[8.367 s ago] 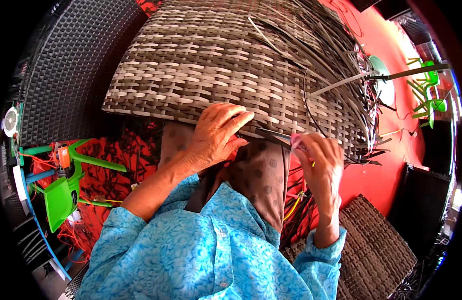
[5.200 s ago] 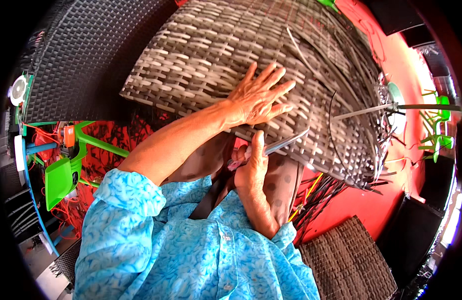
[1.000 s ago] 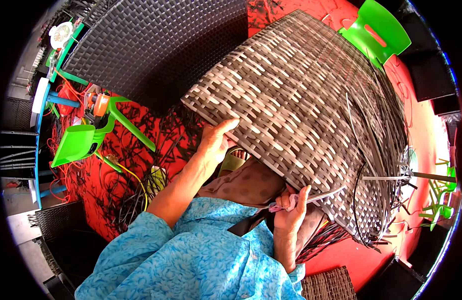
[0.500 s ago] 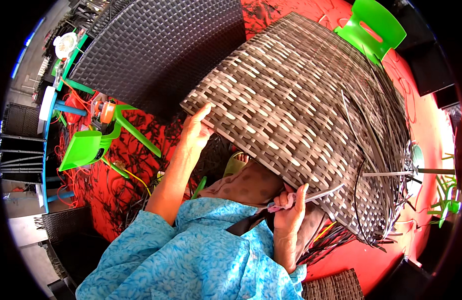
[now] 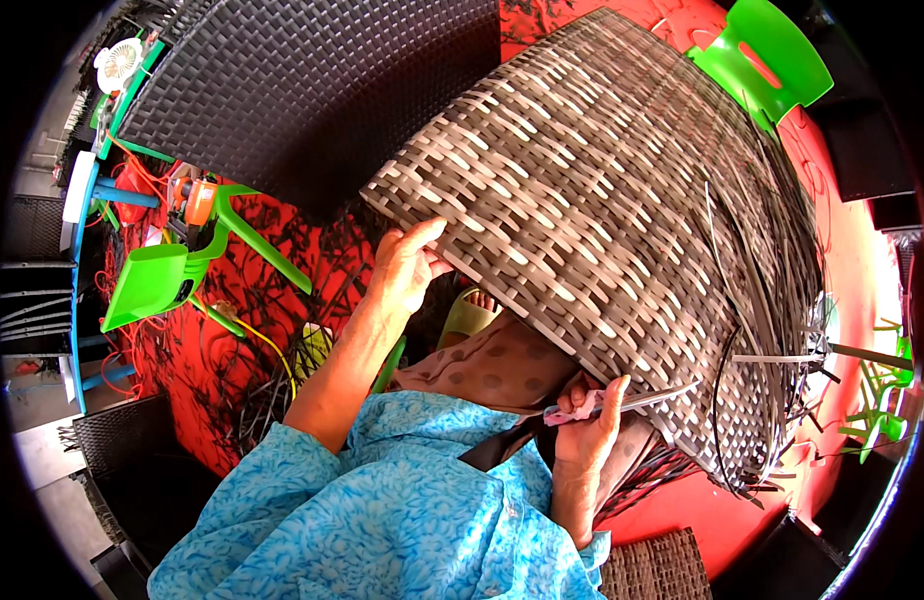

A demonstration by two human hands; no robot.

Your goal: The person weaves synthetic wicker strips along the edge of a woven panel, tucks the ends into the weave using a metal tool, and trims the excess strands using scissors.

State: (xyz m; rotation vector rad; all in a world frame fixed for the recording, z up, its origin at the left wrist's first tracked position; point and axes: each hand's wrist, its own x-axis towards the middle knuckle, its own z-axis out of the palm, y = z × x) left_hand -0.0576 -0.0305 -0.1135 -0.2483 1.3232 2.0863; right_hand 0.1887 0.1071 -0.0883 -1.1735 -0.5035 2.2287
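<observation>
A large woven panel of grey and brown strips (image 5: 602,200) lies tilted across my lap, with loose strip ends (image 5: 772,400) sticking out at its right side. My left hand (image 5: 402,265) grips the panel's near left edge from below, thumb on top. My right hand (image 5: 587,430) sits under the panel's lower edge and is closed on a thin metal tool with a pink handle (image 5: 622,402), whose tip points right along the weave.
A dark woven panel (image 5: 302,90) stands behind at the upper left. A green plastic stool (image 5: 172,275) lies tipped on the red floor at the left, and a green chair (image 5: 767,55) is at the top right. Cut strips litter the floor (image 5: 252,390). A small woven piece (image 5: 652,565) lies by my right elbow.
My left hand has slid further along the panel's left edge and the panel has tipped up a little. My right hand keeps the tool at the lower edge.
</observation>
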